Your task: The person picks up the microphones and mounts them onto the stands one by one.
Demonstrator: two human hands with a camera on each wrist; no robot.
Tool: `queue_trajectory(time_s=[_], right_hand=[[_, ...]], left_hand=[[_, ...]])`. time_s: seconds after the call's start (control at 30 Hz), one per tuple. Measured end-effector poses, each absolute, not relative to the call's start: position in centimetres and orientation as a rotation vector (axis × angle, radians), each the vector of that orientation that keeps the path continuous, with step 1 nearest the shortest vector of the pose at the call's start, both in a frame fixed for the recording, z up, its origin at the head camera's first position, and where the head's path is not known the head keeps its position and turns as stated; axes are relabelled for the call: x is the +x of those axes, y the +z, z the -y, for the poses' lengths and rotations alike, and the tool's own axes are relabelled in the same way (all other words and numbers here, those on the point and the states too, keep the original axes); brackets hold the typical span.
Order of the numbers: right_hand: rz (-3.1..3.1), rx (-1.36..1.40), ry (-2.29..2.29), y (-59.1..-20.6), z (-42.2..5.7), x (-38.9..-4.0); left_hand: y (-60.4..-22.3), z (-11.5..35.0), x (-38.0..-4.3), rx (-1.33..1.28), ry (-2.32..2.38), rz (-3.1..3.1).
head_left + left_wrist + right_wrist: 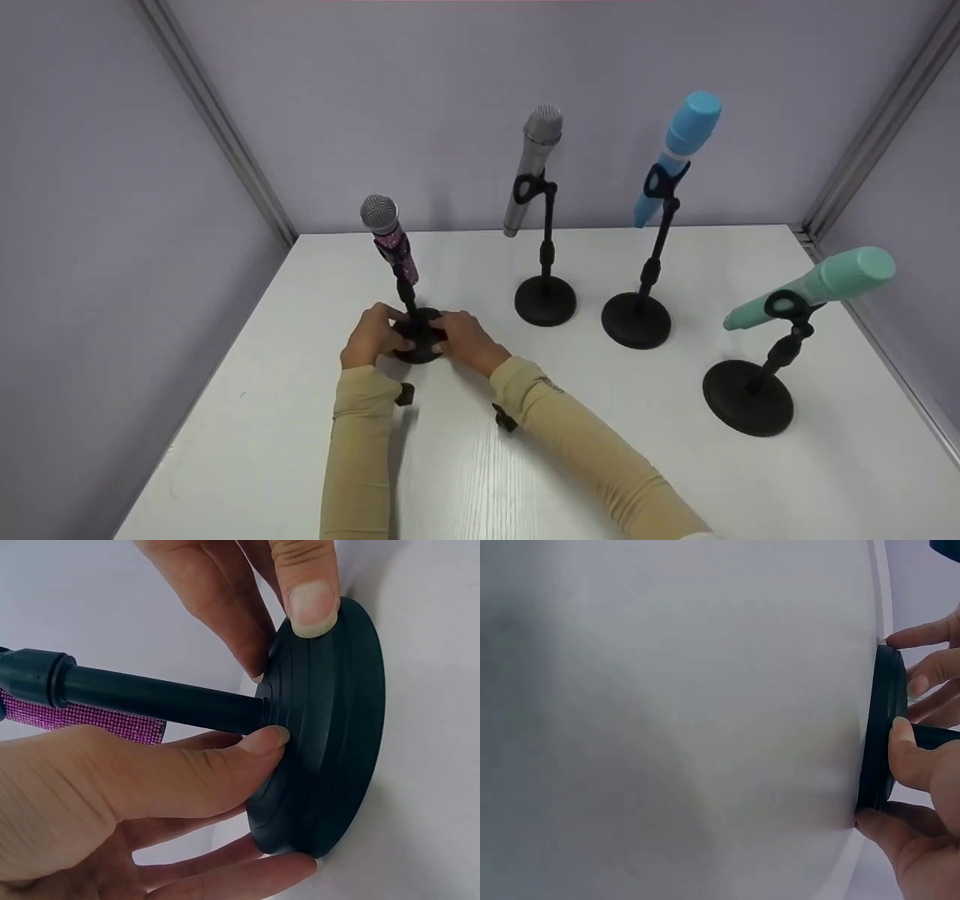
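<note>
On the left side of the table stands a black round-based microphone stand (pixel 406 289), holding a microphone (pixel 397 251) with a silver mesh head and a glittery pink body. My left hand (pixel 373 335) grips the left edge of the round base (pixel 330 727), its thumb on top near the post and fingers around the rim. From the other side my right hand (pixel 466 341) grips the same base, thumb pressed onto its upper face. In the right wrist view the base (pixel 875 742) lies against the white tabletop with fingers of both hands around it.
To the right, similar stands hold a silver microphone (pixel 534 146), a blue-covered microphone (pixel 686 131) and a green-covered microphone (pixel 821 285), the last nearest the right edge. A grey-lilac wall (pixel 450 90) rises behind the white table (pixel 465 480), with side panels left and right.
</note>
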State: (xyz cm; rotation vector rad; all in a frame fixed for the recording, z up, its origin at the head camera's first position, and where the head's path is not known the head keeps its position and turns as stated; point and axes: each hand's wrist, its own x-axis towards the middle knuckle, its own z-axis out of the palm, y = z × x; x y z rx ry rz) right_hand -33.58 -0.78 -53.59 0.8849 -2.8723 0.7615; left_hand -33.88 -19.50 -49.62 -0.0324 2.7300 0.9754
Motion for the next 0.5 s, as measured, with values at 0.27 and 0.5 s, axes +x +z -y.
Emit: queue_trajectory(time_s=[0.27,0.5], right_hand=[[2.848,0.890,0.804,-53.40,0.48,-33.31],[2.878,0.861,0.840,-53.51,0.61,-33.21]], left_hand=[[-49.62,19.48,-34.10,-0.036,1.008,-2.700],[-49.55,19.48,-33.80,-0.031,0.975,-2.731]])
